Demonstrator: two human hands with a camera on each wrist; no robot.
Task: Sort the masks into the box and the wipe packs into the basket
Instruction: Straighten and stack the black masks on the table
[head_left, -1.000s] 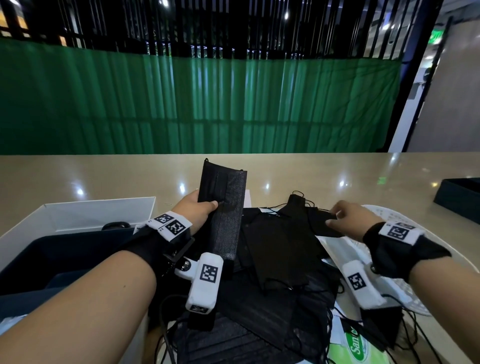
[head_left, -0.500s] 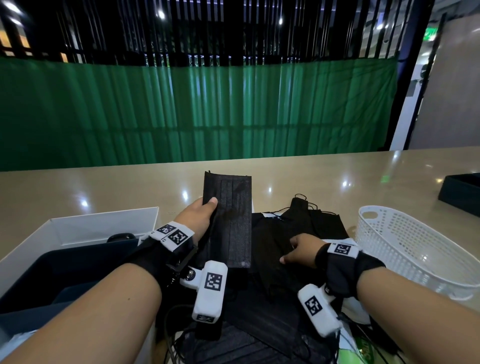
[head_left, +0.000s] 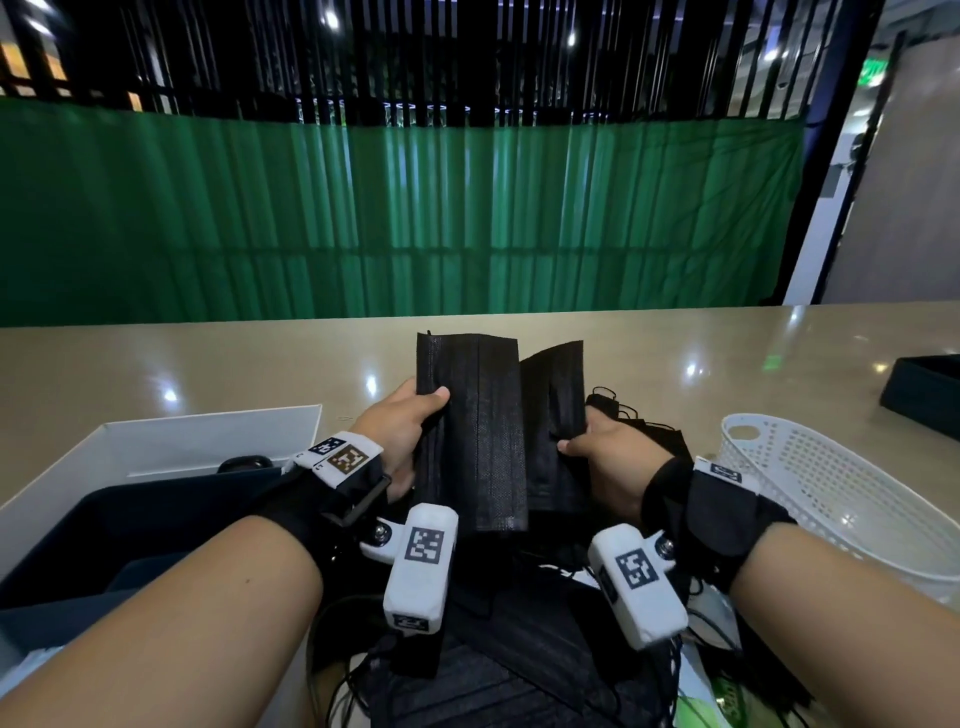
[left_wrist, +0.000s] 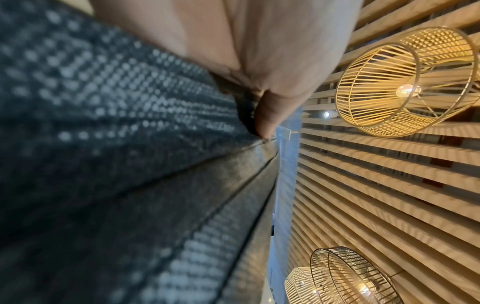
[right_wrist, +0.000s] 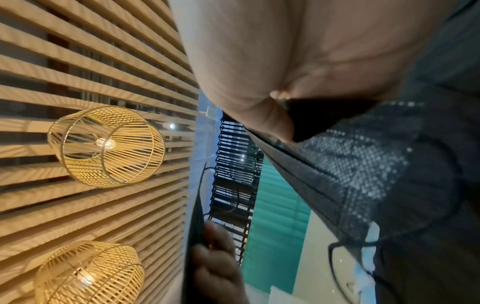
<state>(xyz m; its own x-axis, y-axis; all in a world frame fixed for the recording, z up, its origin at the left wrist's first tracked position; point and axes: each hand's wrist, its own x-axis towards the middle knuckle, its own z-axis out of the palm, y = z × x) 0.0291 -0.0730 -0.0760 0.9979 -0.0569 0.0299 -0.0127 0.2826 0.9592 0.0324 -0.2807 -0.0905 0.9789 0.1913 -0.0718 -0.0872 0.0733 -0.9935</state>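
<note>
My left hand grips an upright black mask above the pile, thumb on its front. My right hand pinches a second black mask that stands upright just right of the first, edges almost touching. The left wrist view shows the thumb pressed on the pleated black mask. In the right wrist view a thumb holds the other mask. Under both hands lies a pile of black masks. The box is at left, the white basket at right. A green wipe pack peeks out at the bottom right.
A dark tray sits at the far right edge of the beige table. A green curtain hangs behind the table. A small black object lies at the back of the box. Ear loops trail from the pile.
My right hand has lifted a second mask from the pile up beside the one in my left hand. The left hand has stayed about where it was, still holding its mask.
</note>
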